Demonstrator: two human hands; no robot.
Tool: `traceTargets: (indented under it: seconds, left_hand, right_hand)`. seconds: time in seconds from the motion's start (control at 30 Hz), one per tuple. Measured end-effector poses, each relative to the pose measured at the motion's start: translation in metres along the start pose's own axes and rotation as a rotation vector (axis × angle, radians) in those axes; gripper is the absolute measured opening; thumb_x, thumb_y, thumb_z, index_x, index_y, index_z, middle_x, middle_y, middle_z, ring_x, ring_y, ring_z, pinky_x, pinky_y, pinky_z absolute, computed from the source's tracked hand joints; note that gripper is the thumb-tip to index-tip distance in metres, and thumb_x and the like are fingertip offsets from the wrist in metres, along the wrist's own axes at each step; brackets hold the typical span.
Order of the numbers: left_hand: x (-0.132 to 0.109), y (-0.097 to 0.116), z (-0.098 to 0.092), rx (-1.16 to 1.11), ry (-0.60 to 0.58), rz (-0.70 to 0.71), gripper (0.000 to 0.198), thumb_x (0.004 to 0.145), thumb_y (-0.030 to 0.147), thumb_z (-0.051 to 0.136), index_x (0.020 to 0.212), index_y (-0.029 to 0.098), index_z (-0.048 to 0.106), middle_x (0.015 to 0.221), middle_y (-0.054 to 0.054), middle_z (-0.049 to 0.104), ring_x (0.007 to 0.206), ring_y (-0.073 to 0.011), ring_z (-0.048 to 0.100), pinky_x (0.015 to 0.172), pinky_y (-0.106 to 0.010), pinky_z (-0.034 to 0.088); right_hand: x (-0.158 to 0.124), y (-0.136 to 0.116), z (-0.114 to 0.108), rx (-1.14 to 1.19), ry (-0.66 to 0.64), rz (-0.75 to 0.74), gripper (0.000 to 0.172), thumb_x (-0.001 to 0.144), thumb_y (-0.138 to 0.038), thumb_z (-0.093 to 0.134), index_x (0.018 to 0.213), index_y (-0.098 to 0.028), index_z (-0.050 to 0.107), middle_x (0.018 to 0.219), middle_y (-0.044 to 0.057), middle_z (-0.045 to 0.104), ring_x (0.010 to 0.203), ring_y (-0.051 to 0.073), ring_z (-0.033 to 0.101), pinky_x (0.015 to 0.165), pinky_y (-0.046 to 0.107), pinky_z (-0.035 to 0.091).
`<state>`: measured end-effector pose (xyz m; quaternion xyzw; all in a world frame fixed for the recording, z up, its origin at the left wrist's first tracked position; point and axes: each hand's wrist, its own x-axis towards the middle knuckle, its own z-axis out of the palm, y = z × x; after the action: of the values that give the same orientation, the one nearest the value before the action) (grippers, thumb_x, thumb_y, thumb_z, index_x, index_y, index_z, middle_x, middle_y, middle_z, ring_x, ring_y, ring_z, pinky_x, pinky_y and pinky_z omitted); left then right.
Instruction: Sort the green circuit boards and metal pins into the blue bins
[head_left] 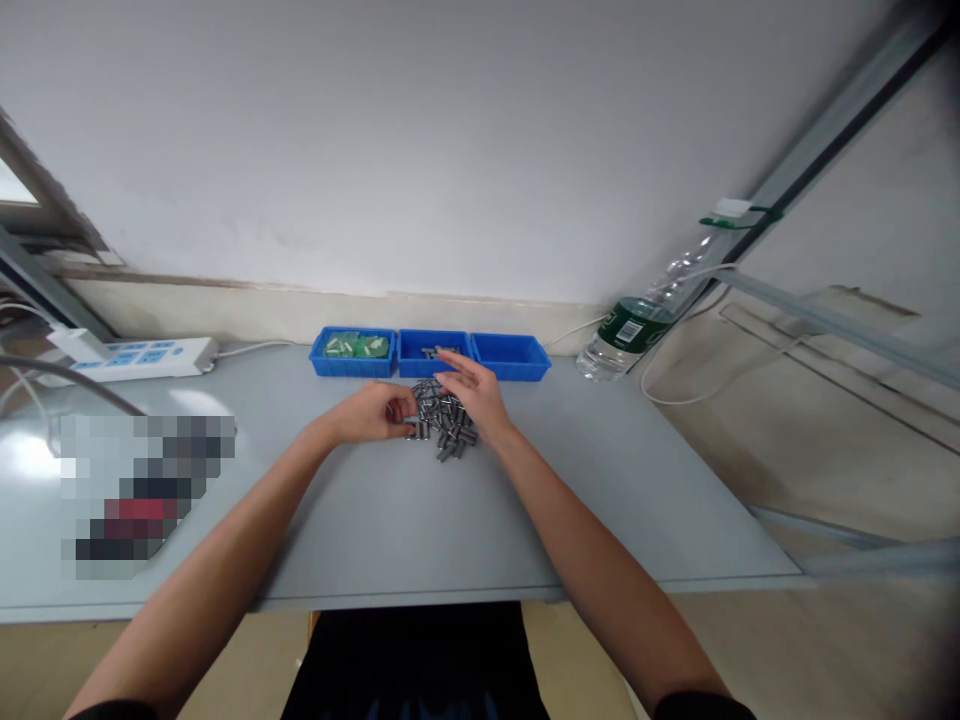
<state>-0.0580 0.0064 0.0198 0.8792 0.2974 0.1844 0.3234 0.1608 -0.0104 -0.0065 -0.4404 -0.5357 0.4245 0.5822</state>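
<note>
A pile of small cylindrical metal parts (451, 428) lies on the grey table. My left hand (379, 411) is at the pile's left edge, with curved fingers and the thumb apart; nothing shows between them. My right hand (478, 396) is over the pile's right side, its fingers stretched out toward the middle blue bin (411, 367). Several similar metal pieces lie in that bin, partly hidden by the right fingertips. The left blue bin (352, 367) holds green and pale pieces. On the right is another blue bin (511, 372), with no contents showing.
A large plastic bottle (630, 325) with a green label leans by the metal frame at right. At the back left lies a white power strip (176, 357) with cables. A blurred-out object (154, 490) rests on the left of the table (420, 540). A wall stands behind the bins.
</note>
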Motion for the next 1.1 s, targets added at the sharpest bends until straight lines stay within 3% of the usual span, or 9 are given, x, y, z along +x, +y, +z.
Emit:
traceTargets:
  seconds: [0.07, 0.17, 0.33, 0.43, 0.57, 0.73, 0.83, 0.93, 1.1]
  left_hand:
    - [0.0, -0.001, 0.0, -0.029, -0.008, -0.014, 0.014, 0.077, 0.027, 0.072, 0.087, 0.019, 0.066, 0.076, -0.002, 0.071, 0.067, -0.0163, 0.067, 0.064, -0.027, 0.055]
    - [0.0, -0.004, -0.002, -0.014, -0.002, -0.026, 0.014, 0.074, 0.021, 0.068, 0.089, 0.019, 0.068, 0.076, -0.002, 0.072, 0.067, -0.0165, 0.068, 0.064, -0.027, 0.055]
    - [-0.001, -0.012, -0.005, 0.178, 0.073, -0.012, 0.026, 0.069, 0.015, 0.065, 0.094, 0.018, 0.072, 0.077, -0.003, 0.072, 0.065, -0.0163, 0.065, 0.061, -0.027, 0.051]
    - [-0.001, -0.015, -0.005, 0.21, 0.129, 0.011, 0.029, 0.069, 0.014, 0.064, 0.096, 0.018, 0.074, 0.077, -0.003, 0.073, 0.065, -0.017, 0.066, 0.062, -0.027, 0.051]
    - [0.001, -0.014, -0.005, 0.192, 0.195, 0.022, 0.027, 0.073, 0.014, 0.062, 0.096, 0.019, 0.075, 0.083, -0.003, 0.076, 0.071, -0.0177, 0.068, 0.07, -0.029, 0.056]
    - [0.004, -0.011, -0.004, -0.024, 0.311, 0.035, 0.022, 0.077, 0.017, 0.062, 0.096, 0.018, 0.074, 0.094, -0.005, 0.078, 0.082, -0.0183, 0.073, 0.081, -0.032, 0.062]
    - [0.006, -0.007, -0.003, -0.188, 0.363, 0.016, 0.017, 0.079, 0.022, 0.07, 0.095, 0.017, 0.072, 0.095, -0.007, 0.078, 0.088, -0.0201, 0.076, 0.086, -0.034, 0.065]
    - [0.006, -0.002, -0.002, -0.281, 0.412, -0.005, 0.019, 0.079, 0.027, 0.077, 0.094, 0.017, 0.072, 0.099, -0.009, 0.078, 0.094, -0.0219, 0.076, 0.088, -0.035, 0.066]
    - [0.007, 0.002, -0.001, -0.392, 0.482, 0.008, 0.026, 0.077, 0.03, 0.082, 0.096, 0.016, 0.073, 0.105, -0.011, 0.077, 0.098, -0.0232, 0.075, 0.09, -0.038, 0.065]
  right_hand:
    - [0.002, 0.002, -0.001, -0.006, 0.025, -0.015, 0.044, 0.076, -0.033, 0.077, 0.12, -0.026, 0.073, 0.137, 0.008, 0.068, 0.106, 0.022, 0.071, 0.092, 0.04, 0.06]
    - [0.003, 0.005, -0.004, -0.044, 0.044, -0.014, 0.031, 0.076, -0.025, 0.071, 0.107, -0.022, 0.077, 0.131, 0.009, 0.072, 0.104, 0.023, 0.071, 0.093, 0.042, 0.06]
    - [0.001, 0.006, -0.006, -0.128, 0.171, 0.01, 0.024, 0.069, -0.01, 0.059, 0.083, -0.018, 0.077, 0.132, 0.012, 0.071, 0.08, 0.02, 0.074, 0.092, 0.046, 0.06]
    - [-0.001, 0.003, -0.004, -0.134, 0.217, 0.044, 0.022, 0.068, -0.011, 0.059, 0.081, -0.018, 0.075, 0.141, 0.013, 0.065, 0.074, 0.02, 0.074, 0.082, 0.045, 0.062]
    - [-0.004, 0.002, 0.0, -0.106, 0.193, 0.071, 0.018, 0.066, -0.016, 0.058, 0.081, -0.018, 0.068, 0.148, 0.012, 0.057, 0.079, 0.023, 0.075, 0.056, 0.035, 0.059]
    - [-0.004, 0.008, 0.001, -0.068, 0.266, 0.045, 0.011, 0.064, -0.02, 0.056, 0.074, -0.021, 0.051, 0.117, 0.011, 0.064, 0.096, 0.027, 0.072, 0.049, 0.027, 0.055]
    - [-0.003, 0.007, 0.0, -0.041, 0.305, 0.031, 0.012, 0.065, -0.021, 0.056, 0.073, -0.023, 0.047, 0.092, 0.006, 0.063, 0.085, 0.023, 0.071, 0.05, 0.027, 0.056]
    - [-0.003, -0.003, 0.0, 0.03, 0.202, 0.061, 0.017, 0.069, -0.024, 0.06, 0.084, -0.024, 0.053, 0.083, 0.001, 0.066, 0.07, 0.018, 0.069, 0.055, 0.029, 0.058]
    - [-0.009, -0.021, 0.005, 0.058, -0.138, 0.137, 0.028, 0.077, -0.04, 0.074, 0.098, -0.025, 0.065, 0.079, 0.002, 0.073, 0.071, 0.02, 0.072, 0.066, 0.034, 0.06]
